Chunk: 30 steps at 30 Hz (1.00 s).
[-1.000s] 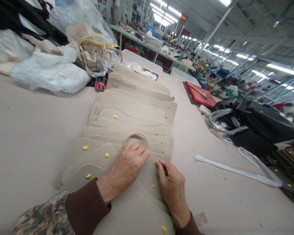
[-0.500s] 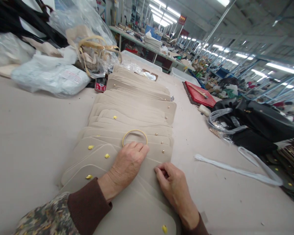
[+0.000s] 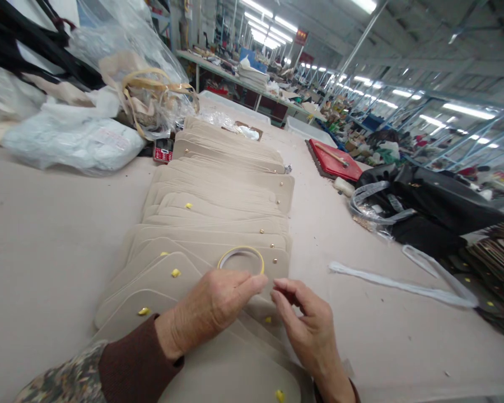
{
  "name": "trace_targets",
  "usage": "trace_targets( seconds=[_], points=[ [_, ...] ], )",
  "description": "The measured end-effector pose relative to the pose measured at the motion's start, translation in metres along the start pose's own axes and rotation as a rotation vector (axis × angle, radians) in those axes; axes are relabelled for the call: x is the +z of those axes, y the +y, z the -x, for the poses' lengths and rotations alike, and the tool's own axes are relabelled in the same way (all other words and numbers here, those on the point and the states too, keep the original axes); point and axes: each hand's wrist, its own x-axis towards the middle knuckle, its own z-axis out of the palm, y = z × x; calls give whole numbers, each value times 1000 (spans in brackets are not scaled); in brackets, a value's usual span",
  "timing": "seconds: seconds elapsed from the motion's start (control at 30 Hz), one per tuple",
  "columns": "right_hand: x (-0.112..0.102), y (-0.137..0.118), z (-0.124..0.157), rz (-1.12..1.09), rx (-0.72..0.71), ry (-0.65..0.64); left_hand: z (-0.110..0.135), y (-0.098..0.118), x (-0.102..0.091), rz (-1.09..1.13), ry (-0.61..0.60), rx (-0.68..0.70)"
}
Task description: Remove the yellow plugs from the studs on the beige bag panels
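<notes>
My left hand (image 3: 216,296) is closed around the lower edge of a narrow roll of yellow tape (image 3: 262,258), held above a spread of beige flap-shaped pieces (image 3: 218,190). My right hand (image 3: 308,322) is just to the right of the left fingertips, its thumb and forefinger drawn together. Whatever lies between them is too small to make out. Under the right fingers, a small yellow tape bit (image 3: 269,319) sits on a beige piece. Other bits, such as one yellow patch (image 3: 175,272), dot the pieces at left. Small metal studs (image 3: 275,261) show along the right ends.
Plastic-wrapped bundles (image 3: 73,140) lie at left beside a red phone (image 3: 163,151). To the right are a red pad (image 3: 336,162) with a hammer-like tool on it, a black bag (image 3: 441,207), a white strap (image 3: 386,281) and stacked dark pieces (image 3: 483,280).
My left hand has raised the tape roll off the pieces and turned. My right fingertips have lifted from the beige piece, and a yellow bit now shows there. The view has shifted slightly.
</notes>
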Motion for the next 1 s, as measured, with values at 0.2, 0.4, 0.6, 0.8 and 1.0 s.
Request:
trace_targets(
  seconds=[0.2,0.4,0.6,0.8,1.0],
  points=[
    [15,-4,-10,116,-313,10,3,2,6,-34,44,-22],
    [21,-1,-9,224,-378,70,3,3,5,67,-15,-64],
    [24,-5,-6,213,-330,156,-4,5,-3,-50,-36,-29],
    [22,-9,-5,-291,335,101,-5,15,-3,-94,42,89],
    [-5,21,-2,-459,656,-17,-3,-4,1,-210,108,-113]
  ],
)
